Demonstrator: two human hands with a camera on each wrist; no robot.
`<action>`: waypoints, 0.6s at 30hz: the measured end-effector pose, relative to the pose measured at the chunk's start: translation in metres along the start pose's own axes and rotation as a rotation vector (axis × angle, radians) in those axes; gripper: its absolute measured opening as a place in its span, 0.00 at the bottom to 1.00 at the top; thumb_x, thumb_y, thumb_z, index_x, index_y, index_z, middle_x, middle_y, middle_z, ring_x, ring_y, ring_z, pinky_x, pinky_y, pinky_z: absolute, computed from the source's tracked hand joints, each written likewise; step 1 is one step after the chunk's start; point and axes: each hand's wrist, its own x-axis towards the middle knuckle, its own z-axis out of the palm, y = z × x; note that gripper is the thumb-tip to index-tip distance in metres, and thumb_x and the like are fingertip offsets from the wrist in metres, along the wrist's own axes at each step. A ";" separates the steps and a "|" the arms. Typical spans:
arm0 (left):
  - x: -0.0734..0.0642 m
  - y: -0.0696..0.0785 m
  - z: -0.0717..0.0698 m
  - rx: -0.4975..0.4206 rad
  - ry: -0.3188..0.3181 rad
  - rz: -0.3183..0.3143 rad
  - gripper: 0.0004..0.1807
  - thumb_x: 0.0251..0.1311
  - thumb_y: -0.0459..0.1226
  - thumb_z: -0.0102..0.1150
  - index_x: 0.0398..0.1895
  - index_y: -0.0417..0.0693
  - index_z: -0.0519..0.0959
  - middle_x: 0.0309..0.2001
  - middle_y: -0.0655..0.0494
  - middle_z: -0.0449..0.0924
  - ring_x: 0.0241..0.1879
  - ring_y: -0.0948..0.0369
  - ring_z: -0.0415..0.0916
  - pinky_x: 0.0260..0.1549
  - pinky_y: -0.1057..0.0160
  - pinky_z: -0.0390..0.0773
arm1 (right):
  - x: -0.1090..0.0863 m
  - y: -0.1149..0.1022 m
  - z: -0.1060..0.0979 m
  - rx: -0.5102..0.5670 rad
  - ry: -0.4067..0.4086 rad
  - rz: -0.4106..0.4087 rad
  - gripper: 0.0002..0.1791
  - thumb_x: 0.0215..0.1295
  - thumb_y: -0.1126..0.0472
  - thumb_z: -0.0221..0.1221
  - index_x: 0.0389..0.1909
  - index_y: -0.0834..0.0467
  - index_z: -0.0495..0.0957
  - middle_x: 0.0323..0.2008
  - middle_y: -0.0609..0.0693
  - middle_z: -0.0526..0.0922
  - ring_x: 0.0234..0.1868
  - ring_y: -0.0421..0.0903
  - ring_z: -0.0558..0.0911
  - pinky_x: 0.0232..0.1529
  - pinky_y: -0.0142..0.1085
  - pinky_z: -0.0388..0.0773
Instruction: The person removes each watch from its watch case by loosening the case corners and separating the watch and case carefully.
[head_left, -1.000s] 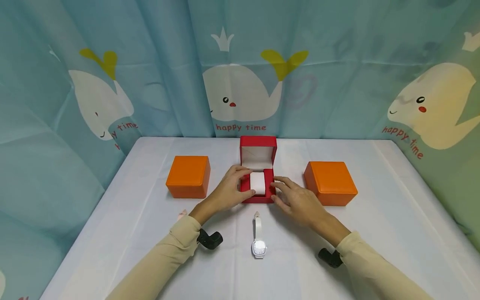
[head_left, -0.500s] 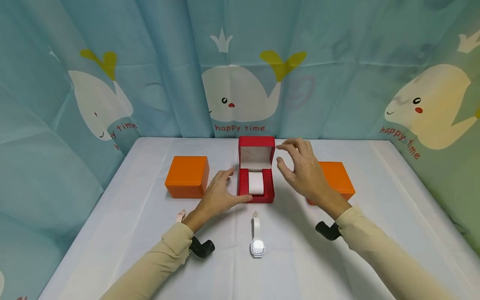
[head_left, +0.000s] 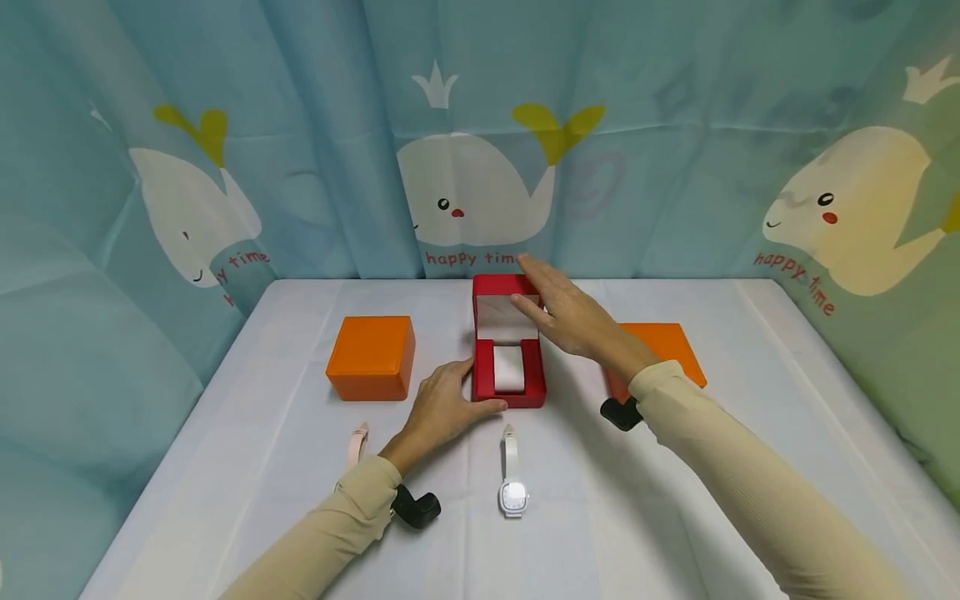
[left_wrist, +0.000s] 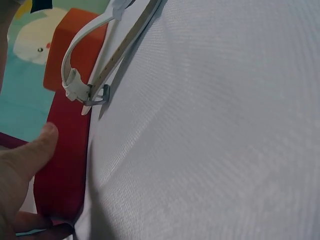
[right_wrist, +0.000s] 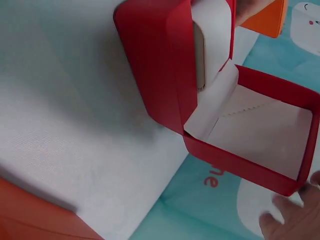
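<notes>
An open red watch box [head_left: 534, 379] stands at the back middle of the table, its lid [head_left: 491, 285] upright and a white cushion [head_left: 508, 369] inside. My left hand [head_left: 441, 406] holds the box's front left corner, thumb along the front face and fingers at the left side. My right hand [head_left: 573, 321] is raised at the lid's right top, fingers fairly straight; in the right wrist view the fingertips [right_wrist: 280, 205] are right by the lid's corner. A white watch [head_left: 513, 497] lies in front of the box, and its strap [left_wrist: 75, 87] shows in the left wrist view.
An orange box [head_left: 371, 354] stands on the left. Another orange box [head_left: 663, 346] on the right is partly behind my right arm. A pale pink watch strap [head_left: 357, 442] lies beside my left wrist, partly covered by it. A blue whale-print curtain [head_left: 322, 167] hangs behind the table.
My right hand has left the box's right side, risen, and moved in to the lid. The left hand has come off the cushion and settled at the box's front left corner.
</notes>
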 end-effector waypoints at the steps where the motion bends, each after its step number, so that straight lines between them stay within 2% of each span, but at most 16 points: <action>1: 0.000 -0.001 0.000 0.005 0.012 0.007 0.47 0.51 0.54 0.78 0.71 0.40 0.72 0.63 0.45 0.77 0.63 0.46 0.71 0.64 0.42 0.65 | 0.002 0.000 0.000 -0.004 -0.014 0.002 0.39 0.79 0.38 0.43 0.83 0.50 0.46 0.81 0.50 0.48 0.79 0.52 0.49 0.74 0.55 0.49; 4: 0.000 -0.002 0.001 0.024 0.030 0.010 0.45 0.52 0.54 0.77 0.69 0.40 0.73 0.63 0.45 0.77 0.63 0.46 0.72 0.63 0.42 0.65 | 0.005 -0.001 0.001 -0.014 -0.029 -0.010 0.36 0.81 0.41 0.43 0.82 0.53 0.51 0.78 0.53 0.56 0.76 0.54 0.57 0.73 0.54 0.55; 8: 0.000 -0.001 0.001 0.038 0.031 -0.008 0.45 0.52 0.54 0.77 0.69 0.40 0.74 0.63 0.45 0.77 0.63 0.46 0.72 0.64 0.42 0.65 | 0.006 -0.002 0.000 -0.021 -0.007 -0.060 0.32 0.82 0.48 0.47 0.78 0.58 0.59 0.74 0.54 0.63 0.72 0.56 0.66 0.70 0.53 0.61; 18: -0.001 0.001 0.001 0.040 0.031 -0.038 0.49 0.51 0.53 0.78 0.73 0.40 0.69 0.65 0.42 0.75 0.63 0.46 0.72 0.64 0.44 0.66 | 0.001 -0.005 0.000 0.012 0.007 -0.102 0.30 0.79 0.53 0.53 0.75 0.62 0.62 0.74 0.58 0.62 0.68 0.59 0.70 0.67 0.52 0.67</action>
